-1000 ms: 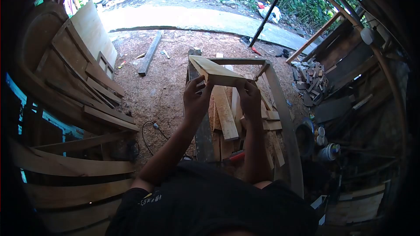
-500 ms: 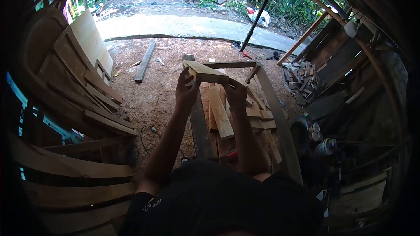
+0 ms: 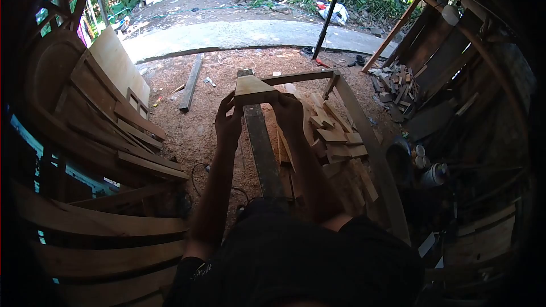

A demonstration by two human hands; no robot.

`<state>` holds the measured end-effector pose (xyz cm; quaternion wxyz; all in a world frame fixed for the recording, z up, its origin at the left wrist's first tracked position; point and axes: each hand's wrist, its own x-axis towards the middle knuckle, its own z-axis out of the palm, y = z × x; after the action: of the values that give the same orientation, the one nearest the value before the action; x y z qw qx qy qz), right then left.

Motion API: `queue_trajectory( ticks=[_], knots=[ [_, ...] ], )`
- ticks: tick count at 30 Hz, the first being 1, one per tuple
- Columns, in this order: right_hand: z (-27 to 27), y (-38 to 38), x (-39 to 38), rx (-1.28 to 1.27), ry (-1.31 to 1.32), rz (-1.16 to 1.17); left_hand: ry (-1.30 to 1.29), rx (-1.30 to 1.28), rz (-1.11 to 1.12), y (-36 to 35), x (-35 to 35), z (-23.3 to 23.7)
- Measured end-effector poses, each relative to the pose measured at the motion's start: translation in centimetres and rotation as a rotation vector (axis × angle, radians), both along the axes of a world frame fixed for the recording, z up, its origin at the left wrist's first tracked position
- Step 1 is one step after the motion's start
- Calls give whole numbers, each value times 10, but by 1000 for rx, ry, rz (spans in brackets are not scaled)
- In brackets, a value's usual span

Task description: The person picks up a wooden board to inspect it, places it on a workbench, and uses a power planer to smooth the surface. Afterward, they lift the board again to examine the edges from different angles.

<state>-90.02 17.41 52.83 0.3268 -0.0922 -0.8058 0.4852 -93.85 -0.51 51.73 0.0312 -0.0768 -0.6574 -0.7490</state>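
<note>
A pale wooden piece (image 3: 253, 89) with a slanted edge is held up in front of me, between both hands. My left hand (image 3: 228, 118) grips its left end, fingers pressed to the side. At its right end my right hand (image 3: 288, 112) is closed round the edge. Beneath the piece runs a long dark beam (image 3: 263, 153), its far end showing just beyond the held wood. Several cut wooden pieces (image 3: 336, 136) lie right of my right hand, inside a wooden frame (image 3: 369, 156).
Boards (image 3: 131, 119) lean along the left side. A loose beam (image 3: 192, 82) rests on the shavings-covered ground. Scrap wood (image 3: 398, 88) is heaped at the right, with cans (image 3: 435, 175) nearer. A dark post (image 3: 330, 14) stands ahead.
The held wooden piece has tilted, so more of its broad face shows. Both hands have shifted slightly left, and the view has turned a little.
</note>
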Motion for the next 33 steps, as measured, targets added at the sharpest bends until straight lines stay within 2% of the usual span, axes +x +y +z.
queue_trajectory(
  ticks=[4, 11, 16, 18, 22, 33],
  knots=[
    [0, -8, 2, -24, 58, 29, -24, 15, 9, -7, 3, 0],
    [-5, -12, 7, -41, 42, 51, 81, -37, 7, -13, 3, -33],
    [-4, -12, 9, -20, 62, 69, 93, -51, 12, -14, 4, -29],
    [-2, -12, 8, -20, 66, 66, 1, -30, 20, -14, 13, -19],
    [-7, -15, 18, -42, 46, 80, -25, -64, 27, -17, 27, -23],
    [-9, -6, 0, 5, 126, 88, -7, -50, 52, -9, 26, -21]
  ],
)
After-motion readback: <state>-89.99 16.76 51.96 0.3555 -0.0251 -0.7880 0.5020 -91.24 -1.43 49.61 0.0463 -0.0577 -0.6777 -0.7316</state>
